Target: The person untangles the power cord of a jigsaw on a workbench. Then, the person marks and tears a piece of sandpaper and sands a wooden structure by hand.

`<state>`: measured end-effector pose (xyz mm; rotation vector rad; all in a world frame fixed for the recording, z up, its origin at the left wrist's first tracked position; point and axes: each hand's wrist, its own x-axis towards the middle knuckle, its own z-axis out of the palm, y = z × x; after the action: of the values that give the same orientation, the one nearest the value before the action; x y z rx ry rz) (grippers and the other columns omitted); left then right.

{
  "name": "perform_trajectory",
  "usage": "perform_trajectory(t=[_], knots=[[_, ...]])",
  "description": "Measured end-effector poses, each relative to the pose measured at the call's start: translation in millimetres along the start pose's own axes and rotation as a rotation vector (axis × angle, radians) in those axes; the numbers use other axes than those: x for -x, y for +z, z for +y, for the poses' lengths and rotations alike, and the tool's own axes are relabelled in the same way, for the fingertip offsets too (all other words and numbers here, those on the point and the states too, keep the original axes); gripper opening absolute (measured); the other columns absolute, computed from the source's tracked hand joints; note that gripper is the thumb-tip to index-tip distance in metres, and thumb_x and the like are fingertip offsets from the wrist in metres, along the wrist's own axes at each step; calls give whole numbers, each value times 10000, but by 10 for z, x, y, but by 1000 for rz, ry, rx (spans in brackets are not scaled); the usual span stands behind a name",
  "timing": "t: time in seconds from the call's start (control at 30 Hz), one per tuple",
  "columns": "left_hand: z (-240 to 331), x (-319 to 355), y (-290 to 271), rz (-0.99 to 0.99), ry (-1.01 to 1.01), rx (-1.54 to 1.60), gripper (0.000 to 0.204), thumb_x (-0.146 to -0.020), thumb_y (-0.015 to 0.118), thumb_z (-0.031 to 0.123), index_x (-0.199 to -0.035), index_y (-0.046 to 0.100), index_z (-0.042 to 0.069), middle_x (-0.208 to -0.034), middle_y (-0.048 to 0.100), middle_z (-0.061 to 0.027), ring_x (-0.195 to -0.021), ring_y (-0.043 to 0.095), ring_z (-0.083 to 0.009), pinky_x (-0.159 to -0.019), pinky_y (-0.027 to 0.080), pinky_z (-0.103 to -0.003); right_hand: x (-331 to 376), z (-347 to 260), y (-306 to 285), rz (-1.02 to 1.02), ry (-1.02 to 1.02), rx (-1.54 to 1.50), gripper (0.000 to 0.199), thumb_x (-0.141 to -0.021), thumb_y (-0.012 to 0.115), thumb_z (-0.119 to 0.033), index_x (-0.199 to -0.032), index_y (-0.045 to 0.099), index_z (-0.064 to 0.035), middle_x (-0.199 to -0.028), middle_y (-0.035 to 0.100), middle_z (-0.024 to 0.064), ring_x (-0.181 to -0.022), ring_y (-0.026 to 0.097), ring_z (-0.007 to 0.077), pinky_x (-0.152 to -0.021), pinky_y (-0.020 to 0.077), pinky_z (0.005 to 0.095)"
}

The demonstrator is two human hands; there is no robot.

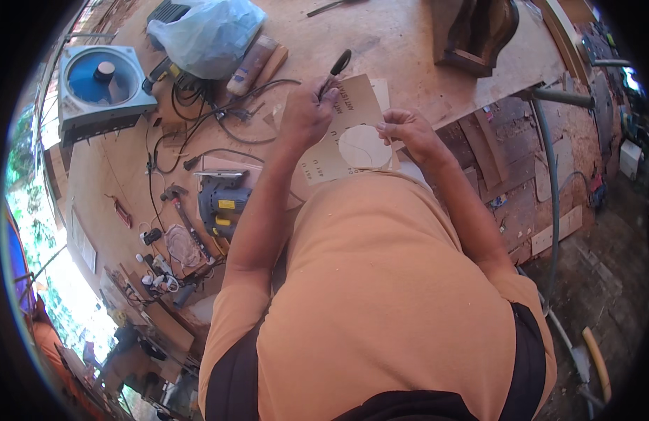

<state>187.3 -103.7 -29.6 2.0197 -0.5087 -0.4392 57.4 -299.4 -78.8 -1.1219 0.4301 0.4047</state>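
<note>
My left hand [312,116] is closed around a pair of scissors [341,63], whose black looped handle points up and away; the blades are hidden by the fingers. With thumb and fingertips, my right hand [412,135] pinches the edge of a round white disc [363,149]. A thin curved line runs across the disc's face. Under and behind the disc lies a brown printed cardboard sheet [358,98] on the wooden workbench [380,42]. The near edge of the disc comes close to my shirt.
Left of my left arm lie a blue-grey jigsaw [224,203], a hammer [180,203] and tangled black cables [187,151]. Farther off are a boxed fan-like unit [103,81], a pale plastic bag [215,38] and a bottle [250,67]. A dark wooden piece [475,35] stands at far right.
</note>
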Motion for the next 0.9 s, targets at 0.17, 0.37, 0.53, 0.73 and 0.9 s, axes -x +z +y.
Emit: perform_trajectory(t=[0.17,0.37,0.53,0.73,0.9], knots=[[-121,50,-31,-3,82,-101,147,-842,567,114,-910,637,4,-800,638,-179,-749,620,-320,-698,474,-409,31,-199,100,14,-102,635,166,-869,607,-141,-916,642,15,-762,632,53,-681,565,91,-622,448,249],[-87,98,54,-34,137,-170,95,-794,592,71,-859,622,8,-787,603,-197,-793,596,-382,-708,464,-436,-69,-242,310,143,-295,420,201,-921,600,-161,-991,653,19,-837,662,35,-786,597,91,-728,481,240],[-22,90,44,207,325,-16,111,-805,605,79,-888,632,10,-774,600,-175,-755,593,-353,-699,474,-407,-281,-162,28,122,-228,365,197,-912,608,-162,-999,641,11,-830,662,30,-778,614,104,-713,498,245],[-638,62,14,320,-163,54,247,-851,622,230,-918,628,-8,-734,621,-156,-682,610,-238,-625,467,-371,-516,235,-554,432,-69,27,160,-927,571,-159,-993,627,-24,-863,657,53,-752,625,133,-694,533,305],[-1461,253,110,234,-475,-315,245,-848,574,247,-839,587,2,-761,625,-204,-744,620,-371,-674,468,-447,-698,396,-924,504,-39,-167,219,-944,529,-181,-1104,583,-41,-990,644,58,-849,633,173,-769,529,345]])
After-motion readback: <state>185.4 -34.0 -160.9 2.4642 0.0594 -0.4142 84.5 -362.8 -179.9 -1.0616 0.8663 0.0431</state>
